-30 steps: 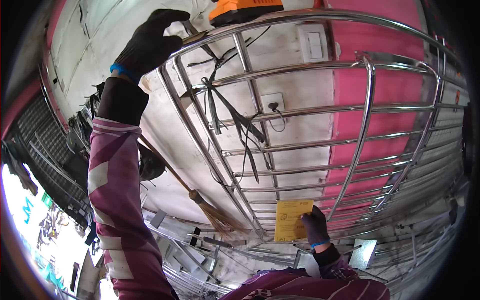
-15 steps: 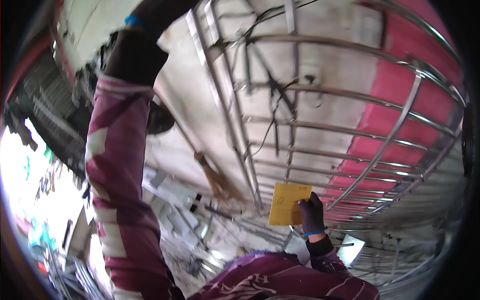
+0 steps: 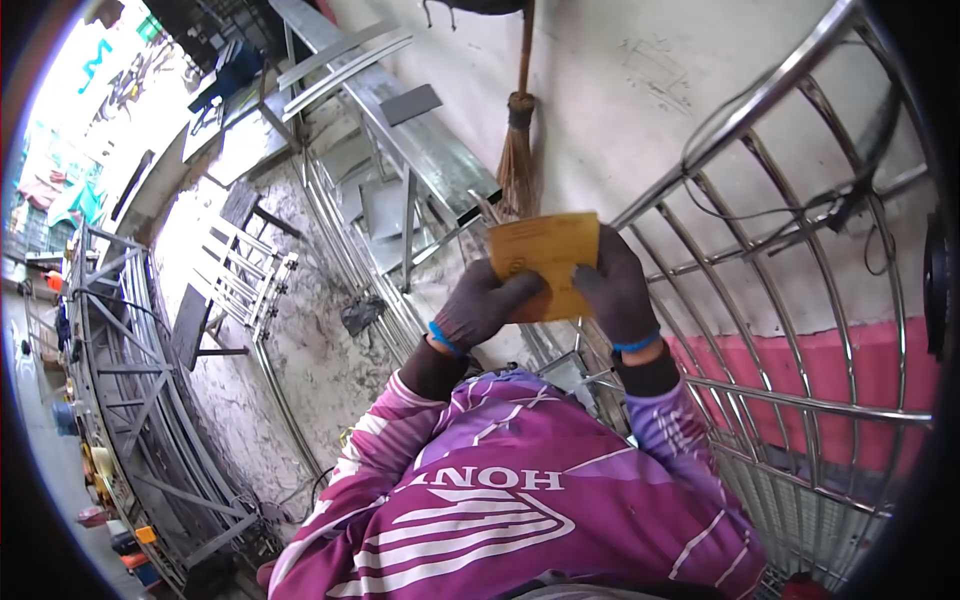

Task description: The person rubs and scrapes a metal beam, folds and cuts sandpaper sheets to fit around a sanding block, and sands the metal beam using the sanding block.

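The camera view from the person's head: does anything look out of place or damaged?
Yes: a crumpled black scrap lies on the blotchy grey floor like stray litter, and a tangled black strip crosses the shiny steel-barred frame, breaking its neat pattern. The yellow printed sheet shows no visible tear.

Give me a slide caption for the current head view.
Gloved left hand and right hand hold a yellow sheet, a barred metal frame to the right and a broom beyond.
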`<state>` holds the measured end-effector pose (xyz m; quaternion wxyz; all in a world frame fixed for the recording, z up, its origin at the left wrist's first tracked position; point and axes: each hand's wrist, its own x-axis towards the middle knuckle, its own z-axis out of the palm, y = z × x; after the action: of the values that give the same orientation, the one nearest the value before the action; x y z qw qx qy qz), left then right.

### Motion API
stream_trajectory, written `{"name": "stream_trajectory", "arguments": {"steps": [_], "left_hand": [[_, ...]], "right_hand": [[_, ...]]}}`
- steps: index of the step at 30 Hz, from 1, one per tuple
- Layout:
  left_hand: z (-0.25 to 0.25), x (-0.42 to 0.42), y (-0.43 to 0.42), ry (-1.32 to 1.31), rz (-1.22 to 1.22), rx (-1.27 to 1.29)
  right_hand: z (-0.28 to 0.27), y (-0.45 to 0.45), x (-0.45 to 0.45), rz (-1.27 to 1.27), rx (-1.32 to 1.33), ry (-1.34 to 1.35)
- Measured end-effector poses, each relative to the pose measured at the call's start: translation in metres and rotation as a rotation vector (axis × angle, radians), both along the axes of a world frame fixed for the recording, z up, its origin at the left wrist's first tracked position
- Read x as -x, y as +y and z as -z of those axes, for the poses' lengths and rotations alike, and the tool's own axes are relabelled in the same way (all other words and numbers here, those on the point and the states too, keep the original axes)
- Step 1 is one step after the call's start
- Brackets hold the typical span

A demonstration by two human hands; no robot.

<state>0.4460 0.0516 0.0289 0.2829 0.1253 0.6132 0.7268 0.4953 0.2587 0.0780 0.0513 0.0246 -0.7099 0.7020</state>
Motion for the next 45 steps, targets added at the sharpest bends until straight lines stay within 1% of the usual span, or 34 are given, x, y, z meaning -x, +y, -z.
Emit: {"name": "stream_trajectory", "arguments": {"steps": [1,3,4,6,7,9,10,11,12,13,14,15,16,17,18,19,20,21,22,23,25,26,27,29,30,31,33,34,35,37,38,42,44,45], "left_hand": [[-0.009,0.003,-0.012,0.003,-0.12,-0.042],[-0.004,0.028,-0.035,0.01,-0.339,-0.141],[-0.004,0.041,-0.045,0.005,-0.344,-0.147],[-0.007,0.07,-0.066,-0.052,-0.627,-0.331],[-0.001,0.085,-0.078,-0.033,-0.633,-0.345],[0.004,0.105,-0.097,0.001,-0.605,-0.379],[0.009,0.112,-0.105,-0.006,-0.591,-0.385],[0.015,0.119,-0.114,0.037,-0.54,-0.303],[0.019,0.128,-0.121,0.081,-0.491,-0.22],[0.008,0.136,-0.126,0.077,-0.486,-0.221],[-0.006,0.137,-0.13,-0.085,-0.418,-0.561],[-0.014,0.14,-0.135,-0.256,-0.345,-0.894],[-0.008,0.16,-0.149,0.075,-0.094,-0.748],[-0.01,0.168,-0.152,0.072,-0.095,-0.745],[-0.014,0.176,-0.155,0.003,-0.027,-0.839],[-0.016,0.181,-0.156,-0.067,0.041,-0.934],[-0.016,0.184,-0.157,0.087,-0.149,-0.602],[-0.021,0.184,-0.155,0.029,-0.233,-0.516],[-0.008,0.189,-0.154,0.053,-0.247,-0.44],[0.004,0.195,-0.156,0.079,-0.257,-0.354],[-0.002,0.195,-0.159,0.089,-0.29,-0.316],[-0.006,0.195,-0.16,0.094,-0.314,-0.284],[-0.021,0.193,-0.163,0.034,-0.335,-0.305],[-0.033,0.195,-0.168,0.021,-0.386,-0.408],[-0.026,0.2,-0.168,-0.004,-0.526,-0.449],[-0.023,0.201,-0.173,0.001,-0.538,-0.449],[-0.026,0.205,-0.182,0.058,-0.57,-0.376],[-0.038,0.203,-0.185,0.051,-0.552,-0.323],[-0.04,0.205,-0.184,0.054,-0.553,-0.323],[-0.044,0.207,-0.177,0.168,-0.627,-0.153],[-0.048,0.207,-0.176,0.138,-0.641,-0.159],[-0.042,0.206,-0.179,0.133,-0.639,-0.264],[-0.044,0.207,-0.179,0.25,-0.655,-0.344],[-0.044,0.207,-0.181,0.248,-0.653,-0.348]], "right_hand": [[-0.001,-0.012,0.022,-0.006,-0.001,-0.012],[-0.005,-0.035,0.065,0.046,-0.194,0.097],[-0.005,-0.044,0.085,0.041,-0.2,0.093],[-0.005,-0.06,0.122,0.024,0.254,0.102],[0.003,-0.069,0.134,0.026,0.244,0.104],[0.021,-0.088,0.155,-0.211,0.32,-0.027],[0.025,-0.103,0.164,-0.113,0.288,-0.145],[0.025,-0.108,0.173,-0.099,0.284,-0.146],[0.026,-0.114,0.184,-0.026,0.311,-0.219],[0.028,-0.119,0.195,0.044,0.339,-0.295],[0.031,-0.118,0.202,0.017,0.429,-0.248],[0.034,-0.119,0.209,0.024,0.432,-0.262],[0.037,-0.12,0.217,-0.034,0.417,-0.189],[0.037,-0.121,0.226,-0.093,0.401,-0.108],[0.025,-0.123,0.233,-0.141,0.319,-0.096],[0.016,-0.125,0.242,-0.142,0.317,-0.098],[0.008,-0.127,0.253,-0.119,0.171,-0.037],[0.005,-0.129,0.262,-0.097,0.026,0.022],[0.003,-0.132,0.271,-0.084,-0.106,0.04],[-0.001,-0.141,0.277,-0.094,-0.104,0.042],[-0.016,-0.162,0.284,0.032,-0.337,0.314],[-0.018,-0.169,0.288,0.008,-0.271,0.267],[-0.016,-0.174,0.292,-0.06,-0.16,0.24],[-0.023,-0.184,0.291,-0.23,0.238,0.079],[-0.019,-0.184,0.293,-0.268,0.353,0.019],[-0.013,-0.182,0.295,-0.282,0.355,0.019],[-0.007,-0.183,0.3,-0.372,0.11,0.077],[-0.013,-0.185,0.295,-0.421,0.088,0.014],[-0.016,-0.19,0.291,-0.423,0.088,0.017],[-0.018,-0.202,0.285,-0.435,-0.177,0.197],[-0.019,-0.205,0.286,-0.363,-0.264,0.209],[-0.019,-0.207,0.284,-0.296,-0.152,0.125],[-0.016,-0.2,0.284,-0.314,-0.094,0.073],[-0.019,-0.199,0.282,-0.312,-0.097,0.072]]}}
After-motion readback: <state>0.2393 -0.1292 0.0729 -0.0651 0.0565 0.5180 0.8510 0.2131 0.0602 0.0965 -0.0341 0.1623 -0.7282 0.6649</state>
